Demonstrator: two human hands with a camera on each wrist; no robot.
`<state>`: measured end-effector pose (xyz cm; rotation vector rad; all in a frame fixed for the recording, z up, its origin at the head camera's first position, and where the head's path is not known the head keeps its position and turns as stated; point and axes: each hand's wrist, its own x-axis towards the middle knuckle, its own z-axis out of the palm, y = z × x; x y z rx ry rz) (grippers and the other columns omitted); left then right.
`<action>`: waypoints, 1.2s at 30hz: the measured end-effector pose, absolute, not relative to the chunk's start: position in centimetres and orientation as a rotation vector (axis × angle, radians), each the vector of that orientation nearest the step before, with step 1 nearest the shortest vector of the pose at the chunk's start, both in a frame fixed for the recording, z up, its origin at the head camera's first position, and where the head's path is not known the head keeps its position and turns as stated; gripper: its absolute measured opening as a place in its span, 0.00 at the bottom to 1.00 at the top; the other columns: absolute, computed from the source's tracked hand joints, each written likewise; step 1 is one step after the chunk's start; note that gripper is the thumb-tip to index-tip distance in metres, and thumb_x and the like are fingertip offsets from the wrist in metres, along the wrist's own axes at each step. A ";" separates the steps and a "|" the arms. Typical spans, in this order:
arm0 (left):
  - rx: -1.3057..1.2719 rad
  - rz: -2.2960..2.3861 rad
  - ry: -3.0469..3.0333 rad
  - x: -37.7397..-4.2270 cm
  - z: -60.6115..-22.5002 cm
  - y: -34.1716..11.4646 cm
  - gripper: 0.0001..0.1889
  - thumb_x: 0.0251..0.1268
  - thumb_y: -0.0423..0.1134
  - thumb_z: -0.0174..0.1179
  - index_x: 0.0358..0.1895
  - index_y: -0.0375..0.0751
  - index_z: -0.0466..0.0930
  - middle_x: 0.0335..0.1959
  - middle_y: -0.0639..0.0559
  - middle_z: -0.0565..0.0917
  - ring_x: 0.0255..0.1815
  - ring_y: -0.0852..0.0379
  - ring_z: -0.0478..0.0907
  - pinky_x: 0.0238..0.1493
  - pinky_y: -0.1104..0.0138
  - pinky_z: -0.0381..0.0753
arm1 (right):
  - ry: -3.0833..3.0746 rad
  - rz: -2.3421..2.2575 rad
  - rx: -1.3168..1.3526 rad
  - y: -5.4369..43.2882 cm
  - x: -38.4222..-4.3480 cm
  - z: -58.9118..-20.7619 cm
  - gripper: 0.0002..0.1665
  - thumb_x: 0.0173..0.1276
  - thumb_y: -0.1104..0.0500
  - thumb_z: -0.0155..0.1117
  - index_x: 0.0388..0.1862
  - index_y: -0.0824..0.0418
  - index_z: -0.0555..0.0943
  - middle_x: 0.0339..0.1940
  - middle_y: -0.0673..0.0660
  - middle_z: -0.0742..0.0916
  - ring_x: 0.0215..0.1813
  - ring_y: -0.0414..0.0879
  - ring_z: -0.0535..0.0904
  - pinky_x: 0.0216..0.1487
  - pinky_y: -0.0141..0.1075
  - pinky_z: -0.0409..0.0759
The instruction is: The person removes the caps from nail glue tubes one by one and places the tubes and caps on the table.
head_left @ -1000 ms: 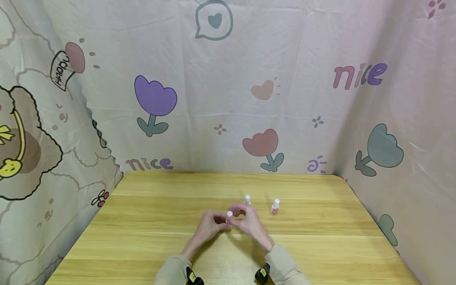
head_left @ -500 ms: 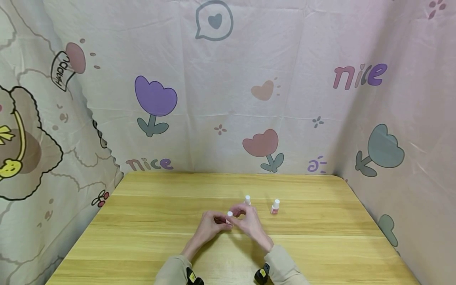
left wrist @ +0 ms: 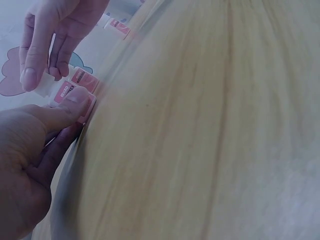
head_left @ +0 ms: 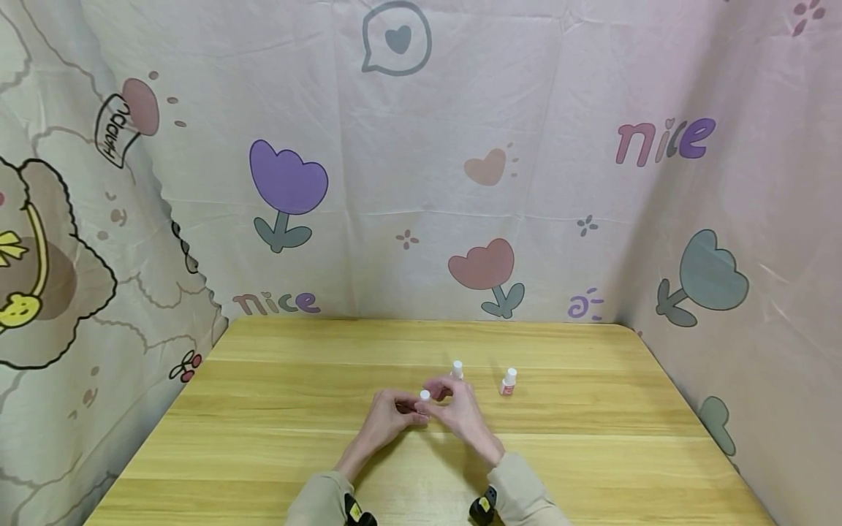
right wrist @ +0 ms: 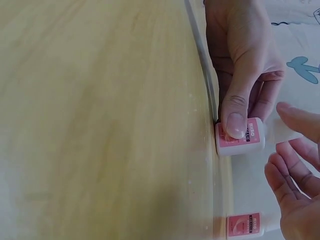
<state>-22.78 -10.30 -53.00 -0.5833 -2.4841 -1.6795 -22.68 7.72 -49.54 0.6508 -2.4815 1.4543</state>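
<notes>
A small white glue bottle [right wrist: 240, 145] with a pink label stands upright on the table, between both hands. My left hand [head_left: 387, 420] grips its body, the thumb lying across the label in the right wrist view. At the bottle's white cap [head_left: 425, 395] is my right hand [head_left: 462, 408], its thumb and a finger pinching the cap from either side. In the left wrist view, the thumb of that right hand [left wrist: 50, 37] lies against the cap, and its index finger is partly hidden.
Beyond the right hand stands a second similar bottle [head_left: 457, 370], partly covered by that hand. A third bottle [head_left: 509, 382] is further right. The wooden table [head_left: 263, 409] meets a patterned cloth [head_left: 395, 146] at the back and sides.
Both arms stay in place. The right thumb has shifted slightly left across the front of the held bottle, so less of the bottle shows below its cap.
</notes>
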 end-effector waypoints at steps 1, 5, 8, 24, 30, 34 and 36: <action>-0.579 -1.681 -2.487 -22.8 -53.0 -10.3 0.07 0.51 0.35 0.77 0.34 0.41 0.91 0.31 0.46 0.91 0.30 0.66 0.85 0.35 0.75 0.83 | -2.477 1.453 0.646 7.7 -22.7 -49.5 0.15 0.54 0.64 0.79 0.40 0.65 0.85 0.32 0.56 0.88 0.35 0.45 0.82 0.43 0.41 0.86; -0.571 -1.700 -2.484 -22.8 -53.0 -10.2 0.07 0.50 0.34 0.77 0.34 0.40 0.91 0.30 0.45 0.91 0.31 0.63 0.86 0.35 0.75 0.83 | -2.459 1.438 0.649 7.7 -22.8 -49.6 0.11 0.55 0.64 0.79 0.36 0.62 0.86 0.30 0.55 0.89 0.34 0.43 0.82 0.42 0.40 0.86; -0.585 -1.707 -2.469 -22.8 -53.0 -10.2 0.07 0.51 0.34 0.77 0.33 0.40 0.90 0.30 0.44 0.91 0.31 0.61 0.86 0.34 0.74 0.83 | -2.448 1.435 0.669 7.8 -22.8 -49.6 0.10 0.55 0.66 0.78 0.36 0.62 0.86 0.30 0.56 0.89 0.34 0.45 0.83 0.43 0.40 0.87; -0.583 -1.695 -2.475 -22.8 -53.1 -10.3 0.07 0.51 0.35 0.77 0.35 0.40 0.91 0.31 0.45 0.91 0.31 0.65 0.86 0.35 0.74 0.84 | -2.503 1.429 0.621 7.5 -22.6 -49.4 0.18 0.54 0.63 0.80 0.42 0.67 0.85 0.33 0.56 0.89 0.36 0.44 0.82 0.44 0.41 0.85; -0.568 -1.741 -2.468 -22.7 -53.0 -10.2 0.07 0.51 0.33 0.77 0.34 0.39 0.90 0.31 0.44 0.91 0.31 0.60 0.87 0.35 0.75 0.83 | -2.484 1.434 0.623 7.6 -22.7 -49.5 0.14 0.55 0.65 0.78 0.41 0.66 0.86 0.30 0.56 0.89 0.34 0.39 0.82 0.44 0.37 0.86; -0.559 -1.736 -2.478 -22.7 -52.9 -10.2 0.07 0.50 0.34 0.77 0.33 0.39 0.90 0.30 0.44 0.91 0.31 0.61 0.86 0.34 0.76 0.82 | -2.479 1.490 0.641 7.7 -22.7 -49.4 0.13 0.56 0.67 0.77 0.41 0.65 0.86 0.30 0.57 0.90 0.35 0.44 0.85 0.48 0.37 0.86; -0.563 -1.728 -2.481 -22.8 -53.0 -10.2 0.07 0.51 0.34 0.77 0.33 0.39 0.90 0.30 0.44 0.91 0.30 0.61 0.86 0.34 0.76 0.82 | -2.484 1.516 0.646 7.7 -22.7 -49.4 0.14 0.56 0.68 0.76 0.42 0.66 0.86 0.32 0.58 0.90 0.37 0.47 0.85 0.49 0.38 0.86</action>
